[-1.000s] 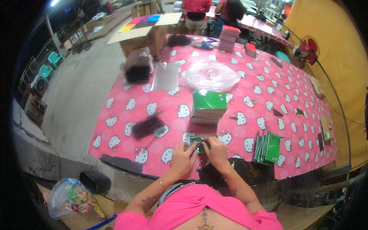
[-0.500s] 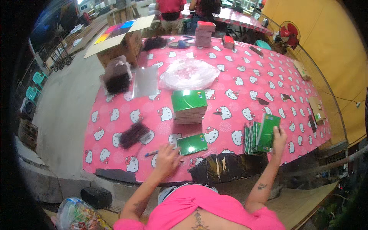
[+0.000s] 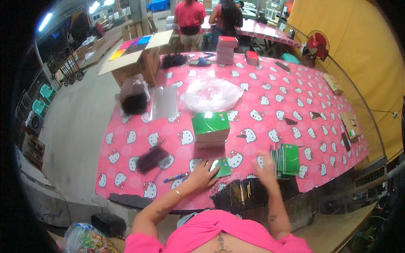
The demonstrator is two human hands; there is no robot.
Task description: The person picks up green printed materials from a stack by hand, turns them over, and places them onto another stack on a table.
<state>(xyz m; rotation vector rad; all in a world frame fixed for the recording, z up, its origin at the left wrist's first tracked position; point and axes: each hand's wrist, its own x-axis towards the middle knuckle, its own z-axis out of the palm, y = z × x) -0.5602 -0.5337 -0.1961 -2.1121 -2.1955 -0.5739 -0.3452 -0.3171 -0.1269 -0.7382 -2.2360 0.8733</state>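
My left hand (image 3: 202, 175) lies with fingers spread over the left part of a green-covered notebook (image 3: 225, 168) near the table's front edge. A blue pen (image 3: 175, 177) rests beside that hand. To the right, my right hand (image 3: 266, 170) is in the air, slightly blurred, its fingers apart and nothing seen in them. Close by on its right stands an overlapping row of green spiral notebooks (image 3: 290, 159). Beyond my left hand rises a tall stack of green-covered notebooks (image 3: 211, 124) without visible spirals. A heap of black wire spirals (image 3: 152, 159) is at left.
A pink patterned cloth covers the table (image 3: 253, 114). On it are a white plastic bag (image 3: 211, 93), clear plastic sheets (image 3: 164, 103), an open carton (image 3: 135, 69) and a red-topped stack (image 3: 226, 50). Black torn cardboard (image 3: 236, 195) lies at the front edge. Two people stand beyond.
My right hand has let go of the spiral notebook, leaving it at the row, and moved left. My left hand has shifted right, onto the single notebook.
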